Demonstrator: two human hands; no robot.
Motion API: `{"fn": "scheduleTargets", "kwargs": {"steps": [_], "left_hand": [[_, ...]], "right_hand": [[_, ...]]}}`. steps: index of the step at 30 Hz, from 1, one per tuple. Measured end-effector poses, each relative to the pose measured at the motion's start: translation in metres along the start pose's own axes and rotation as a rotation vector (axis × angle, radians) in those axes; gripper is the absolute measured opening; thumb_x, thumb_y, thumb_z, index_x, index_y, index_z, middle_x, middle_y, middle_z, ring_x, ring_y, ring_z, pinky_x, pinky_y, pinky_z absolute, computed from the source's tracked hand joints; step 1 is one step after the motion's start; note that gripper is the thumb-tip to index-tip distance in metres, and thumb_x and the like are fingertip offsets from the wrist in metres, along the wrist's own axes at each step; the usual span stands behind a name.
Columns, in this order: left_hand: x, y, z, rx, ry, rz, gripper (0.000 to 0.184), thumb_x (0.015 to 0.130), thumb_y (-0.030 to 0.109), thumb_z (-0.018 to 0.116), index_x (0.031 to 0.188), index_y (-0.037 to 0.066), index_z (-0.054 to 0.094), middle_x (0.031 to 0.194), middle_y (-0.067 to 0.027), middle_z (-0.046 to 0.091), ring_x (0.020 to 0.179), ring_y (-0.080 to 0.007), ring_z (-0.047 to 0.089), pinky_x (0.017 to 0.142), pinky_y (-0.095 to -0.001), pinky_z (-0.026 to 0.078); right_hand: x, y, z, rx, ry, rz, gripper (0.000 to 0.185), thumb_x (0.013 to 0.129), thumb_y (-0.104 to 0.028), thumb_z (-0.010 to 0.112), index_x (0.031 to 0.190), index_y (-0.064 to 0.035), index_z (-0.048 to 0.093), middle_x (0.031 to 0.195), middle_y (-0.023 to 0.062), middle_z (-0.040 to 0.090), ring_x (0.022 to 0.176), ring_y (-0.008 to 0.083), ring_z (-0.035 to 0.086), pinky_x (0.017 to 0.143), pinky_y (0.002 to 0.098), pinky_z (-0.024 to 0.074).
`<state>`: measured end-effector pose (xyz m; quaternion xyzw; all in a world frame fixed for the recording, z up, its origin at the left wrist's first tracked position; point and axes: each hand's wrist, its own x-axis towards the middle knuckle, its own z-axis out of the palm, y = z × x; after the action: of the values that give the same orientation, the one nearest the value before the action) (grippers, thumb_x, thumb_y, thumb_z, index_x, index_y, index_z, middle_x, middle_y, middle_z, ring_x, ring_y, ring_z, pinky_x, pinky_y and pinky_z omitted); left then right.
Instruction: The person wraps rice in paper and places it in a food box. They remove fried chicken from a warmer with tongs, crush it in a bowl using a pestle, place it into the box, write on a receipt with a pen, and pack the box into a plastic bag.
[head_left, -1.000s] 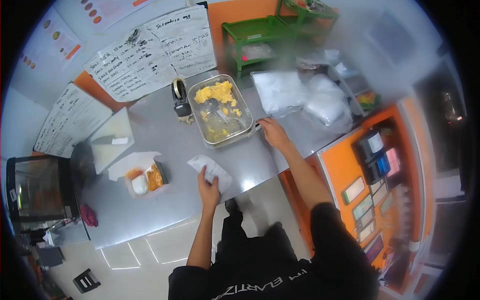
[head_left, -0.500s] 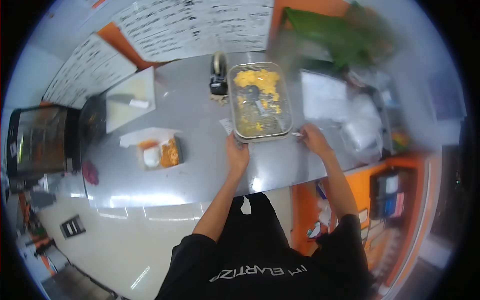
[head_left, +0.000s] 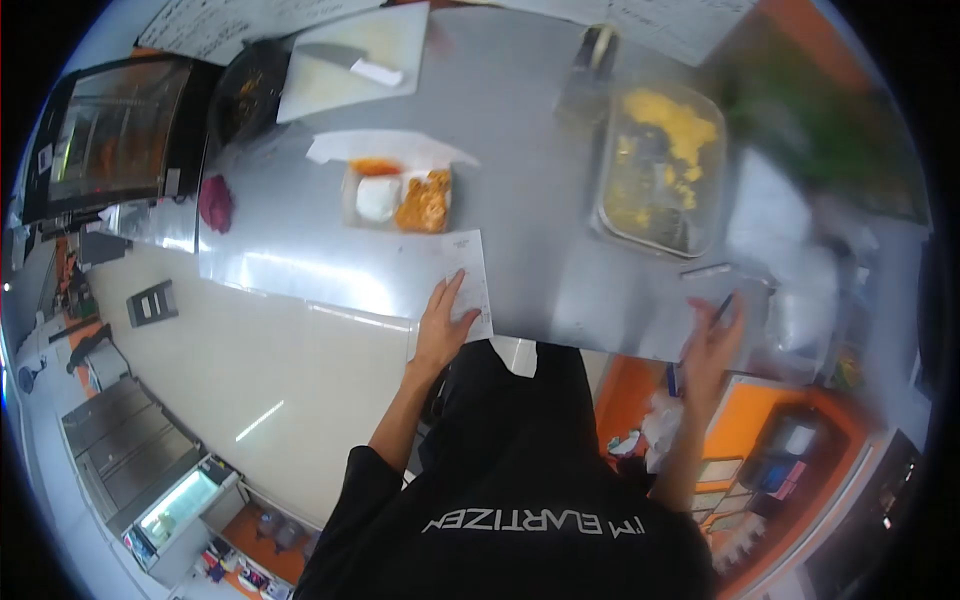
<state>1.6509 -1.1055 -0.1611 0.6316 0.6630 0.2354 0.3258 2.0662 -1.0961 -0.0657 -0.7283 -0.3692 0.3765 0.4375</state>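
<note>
My left hand [head_left: 443,328] lies with fingers spread on a printed paper slip [head_left: 466,270] at the table's front edge. Just behind the slip is an open takeaway box [head_left: 349,210] holding white rice [head_left: 377,199] and orange-brown fried food [head_left: 424,203]. Over on the right, my right hand [head_left: 712,340] is blurred, with a slim dark pen [head_left: 722,308] between its fingers. Beyond that hand stands a clear lidded container [head_left: 655,236] with yellow pieces [head_left: 668,118] inside. A small pale stick-like item [head_left: 705,271] lies between them.
A white cutting board [head_left: 330,92] carries a knife [head_left: 375,72] at the back left, beside a dark round pan [head_left: 245,92]. A tape dispenser [head_left: 588,75] stands left of the container. Plastic bags [head_left: 805,300] are at the right; a maroon cloth [head_left: 215,203] sits at the left edge.
My left hand has moved left and nearer with the slip, now flat on the table. My right hand has drawn back right, a dark pen showing in it. The view has swung left.
</note>
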Motion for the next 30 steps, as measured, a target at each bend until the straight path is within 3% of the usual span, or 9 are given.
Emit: {"fn": "scheduleTargets", "kwargs": {"steps": [3, 6, 8, 10, 13, 16, 19, 22, 30], "left_hand": [[-0.035, -0.051, -0.054, -0.07, 0.073, 0.004, 0.076, 0.088, 0.005, 0.082, 0.155, 0.0, 0.046, 0.148, -0.023, 0.057, 0.139, -0.0349, 0.054, 0.115, -0.0447, 0.045], [-0.018, -0.096, -0.11, -0.827, 0.436, -0.295, 0.075, 0.087, 0.004, 0.082, 0.153, -0.003, 0.047, 0.15, -0.0222, 0.056, 0.139, -0.0364, 0.053, 0.116, -0.0449, 0.043], [0.007, -0.14, -0.131, -0.317, 0.471, -0.125, 0.073, 0.089, 0.009, 0.083, 0.153, 0.001, 0.05, 0.145, -0.0187, 0.059, 0.135, -0.0429, 0.052, 0.115, -0.0506, 0.043], [0.023, -0.194, -0.134, 0.128, 0.242, 0.081, 0.078, 0.087, 0.024, 0.087, 0.152, 0.001, 0.05, 0.15, -0.0169, 0.055, 0.139, -0.0454, 0.044, 0.117, -0.056, 0.036], [0.035, -0.191, -0.159, 0.441, 0.263, 0.157, 0.087, 0.081, 0.043, 0.088, 0.15, 0.003, 0.053, 0.151, -0.0145, 0.054, 0.141, -0.0448, 0.04, 0.118, -0.0583, 0.029], [0.04, -0.209, -0.166, 0.375, 0.228, 0.168, 0.096, 0.077, 0.055, 0.087, 0.153, 0.007, 0.051, 0.152, -0.0109, 0.053, 0.147, -0.0441, 0.032, 0.119, -0.0598, 0.025], [0.042, -0.217, -0.165, 0.429, 0.264, 0.192, 0.1, 0.076, 0.065, 0.081, 0.153, 0.009, 0.051, 0.15, -0.0107, 0.054, 0.145, -0.042, 0.036, 0.119, -0.0594, 0.024], [0.042, -0.217, -0.161, 0.399, 0.266, 0.185, 0.101, 0.075, 0.068, 0.079, 0.153, 0.01, 0.051, 0.149, -0.0097, 0.055, 0.146, -0.0398, 0.037, 0.12, -0.0593, 0.024], [0.044, -0.219, -0.16, 0.358, 0.24, 0.139, 0.101, 0.074, 0.067, 0.081, 0.152, 0.011, 0.052, 0.15, -0.0069, 0.055, 0.148, -0.036, 0.037, 0.121, -0.0595, 0.022]], "right_hand": [[-0.059, 0.034, 0.056, 0.155, -0.163, 0.099, 0.047, 0.11, -0.018, 0.057, 0.152, -0.0024, 0.046, 0.114, 0.0178, 0.073, 0.058, 0.0102, 0.06, 0.05, 0.0238, 0.0468], [-0.106, -0.019, 0.141, 0.572, -0.378, 0.093, 0.04, 0.111, -0.023, 0.056, 0.143, 0.0012, 0.051, 0.116, 0.021, 0.073, 0.069, 0.0161, 0.068, 0.055, 0.0273, 0.0524], [-0.131, -0.039, 0.196, 0.692, -0.506, 0.044, 0.039, 0.112, -0.025, 0.054, 0.14, 0.0031, 0.053, 0.118, 0.0235, 0.072, 0.076, 0.0192, 0.07, 0.06, 0.0295, 0.0551], [-0.139, -0.034, 0.246, 0.608, -0.607, -0.036, 0.041, 0.113, -0.026, 0.051, 0.14, 0.0051, 0.054, 0.121, 0.0269, 0.071, 0.081, 0.0218, 0.071, 0.065, 0.0314, 0.0571], [-0.142, -0.013, 0.311, 0.253, -0.76, -0.174, 0.044, 0.115, -0.024, 0.048, 0.146, 0.0068, 0.05, 0.123, 0.0288, 0.069, 0.079, 0.0201, 0.07, 0.068, 0.0312, 0.0569], [-0.147, -0.032, 0.364, 0.436, -0.876, 0.144, 0.036, 0.113, -0.017, 0.051, 0.138, 0.0082, 0.058, 0.111, 0.0232, 0.072, 0.08, 0.0187, 0.07, 0.07, 0.0306, 0.0565], [-0.148, -0.018, 0.427, 0.374, -0.877, -0.066, 0.028, 0.11, -0.014, 0.057, 0.123, 0.0081, 0.068, 0.099, 0.0156, 0.072, 0.081, 0.0175, 0.07, 0.072, 0.0295, 0.0558], [-0.146, -0.009, 0.474, 0.301, -0.758, 0.073, 0.019, 0.105, -0.007, 0.062, 0.111, 0.0076, 0.072, 0.104, 0.0127, 0.068, 0.085, 0.0177, 0.07, 0.077, 0.0293, 0.0568], [-0.128, 0.009, 0.508, 0.152, -0.694, -0.321, 0.018, 0.086, 0.013, 0.073, 0.1, 0.0024, 0.072, 0.111, 0.0105, 0.068, 0.1, 0.0175, 0.07, 0.086, 0.0306, 0.0592]]}}
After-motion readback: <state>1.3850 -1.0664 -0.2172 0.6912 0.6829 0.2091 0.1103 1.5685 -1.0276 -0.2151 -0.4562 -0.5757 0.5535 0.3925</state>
